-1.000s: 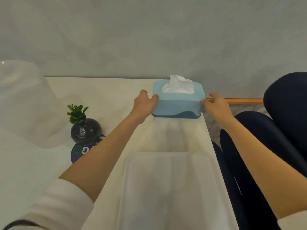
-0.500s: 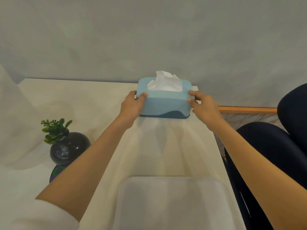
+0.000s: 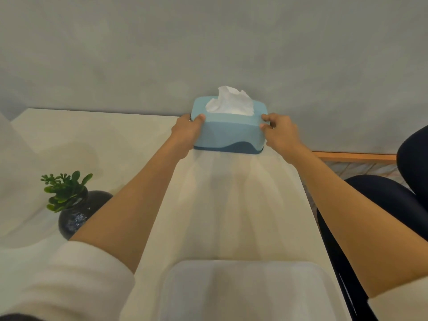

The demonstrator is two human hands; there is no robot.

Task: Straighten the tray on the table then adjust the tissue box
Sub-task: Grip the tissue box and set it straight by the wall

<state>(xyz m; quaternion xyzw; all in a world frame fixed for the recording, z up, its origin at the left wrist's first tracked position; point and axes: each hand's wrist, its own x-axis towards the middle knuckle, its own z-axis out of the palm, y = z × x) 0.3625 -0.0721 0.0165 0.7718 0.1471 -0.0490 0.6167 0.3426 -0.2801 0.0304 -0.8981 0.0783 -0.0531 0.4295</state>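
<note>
1. A pale translucent tray [image 3: 243,290] is seen lying flat at the near edge of the desk [image 3: 143,144], close to its right edge.
2. A dark round vase [image 3: 76,216] with a small green plant [image 3: 64,188] is seen toward the desk's left side, partly hidden behind the left forearm.
3. A dark chair [image 3: 393,200] is seen just beyond the desk's right edge.
4. The blue tissue box [image 3: 228,133] is found at the far right corner of the desk, against the grey wall [image 3: 208,54], with a white tissue [image 3: 231,103] standing out of its top.
5. The box's left end is clasped by the left hand [image 3: 186,132], thumb laid on the top edge.
6. Its right end is clasped by the right hand [image 3: 280,133]; each grip is closed on the box.
</note>
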